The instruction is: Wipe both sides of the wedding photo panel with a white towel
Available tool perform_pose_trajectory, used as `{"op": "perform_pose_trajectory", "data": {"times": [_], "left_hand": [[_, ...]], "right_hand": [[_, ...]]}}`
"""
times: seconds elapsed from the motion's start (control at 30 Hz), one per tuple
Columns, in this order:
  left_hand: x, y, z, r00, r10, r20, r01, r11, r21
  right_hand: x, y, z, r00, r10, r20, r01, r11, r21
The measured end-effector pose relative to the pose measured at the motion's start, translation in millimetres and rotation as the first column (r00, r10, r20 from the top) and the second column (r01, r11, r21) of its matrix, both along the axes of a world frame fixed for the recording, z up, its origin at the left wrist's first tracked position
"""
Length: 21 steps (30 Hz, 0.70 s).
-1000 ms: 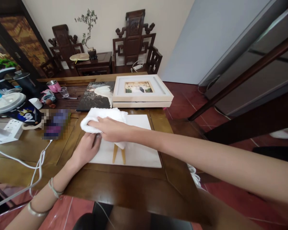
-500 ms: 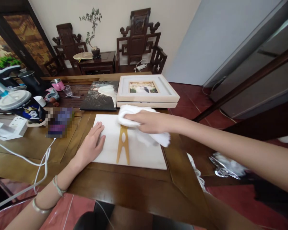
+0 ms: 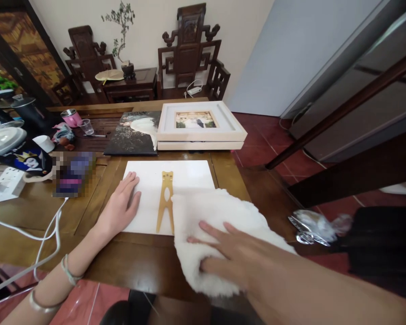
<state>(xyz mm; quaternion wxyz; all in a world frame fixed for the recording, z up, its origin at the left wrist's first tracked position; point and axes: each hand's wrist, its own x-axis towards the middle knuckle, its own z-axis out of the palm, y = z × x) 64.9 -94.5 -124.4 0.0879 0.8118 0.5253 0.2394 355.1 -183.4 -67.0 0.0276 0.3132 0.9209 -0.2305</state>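
Since the earlier frame my right hand [image 3: 233, 255] has drawn the white cloth [image 3: 216, 234] from the upper edge of the white board [image 3: 149, 198] down to the lower centre of the frame. It now lies flat, fingers spread, pressing the cloth over the board's lower right corner and the near tabletop [image 3: 145, 264] edge. I judge the wiping stroke has crossed the board's right half.

My left hand [image 3: 117, 210] rests open, palm down, on the board's left edge, as before, grasping nothing. The wooden prop [image 3: 165, 201] at mid-board is now fully uncovered.

Further up, the light picture frame [image 3: 201, 126] sits beside a dark print [image 3: 133, 133].

Hidden: the board's lower right corner under the cloth. A blurred patch at left centre cannot be made out. My right palm's contact is not visible.
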Motion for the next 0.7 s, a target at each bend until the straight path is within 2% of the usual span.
{"op": "perform_pose_trajectory", "data": {"times": [0.1,0.23,0.33,0.43,0.53,0.63,0.7], "left_hand": [[0,0,-0.1,1.0,0.001,0.012,0.0,1.0,-0.007],[-2,0,0.6,0.999,-0.003,0.041,0.003,1.0,-0.01],[-2,-1,1.6,0.999,0.003,0.051,-0.002,1.0,-0.021],[-2,-1,1.9,0.998,0.004,0.056,-0.002,1.0,-0.025],[-1,-1,1.8,0.999,0.005,0.038,-0.004,1.0,-0.023],[0,-1,1.8,1.0,0.01,0.024,-0.009,1.0,-0.028],[-1,-2,1.6,1.0,0.013,0.023,-0.012,0.999,-0.03]], "right_hand": [[0,36,7.9,0.996,-0.09,0.008,0.089,0.995,0.053],[-4,88,-1.9,0.992,-0.125,0.004,0.123,0.974,0.188],[-13,98,-9.2,0.98,-0.189,0.066,0.165,0.951,0.262],[-25,75,-5.9,0.951,-0.231,0.204,0.187,0.959,0.212],[-32,31,4.9,0.951,-0.142,0.275,0.127,0.989,0.074],[-31,-8,18.7,0.993,-0.039,0.115,0.037,0.999,0.02],[-29,-17,28.6,0.999,-0.037,-0.001,0.037,0.999,0.021]]}}
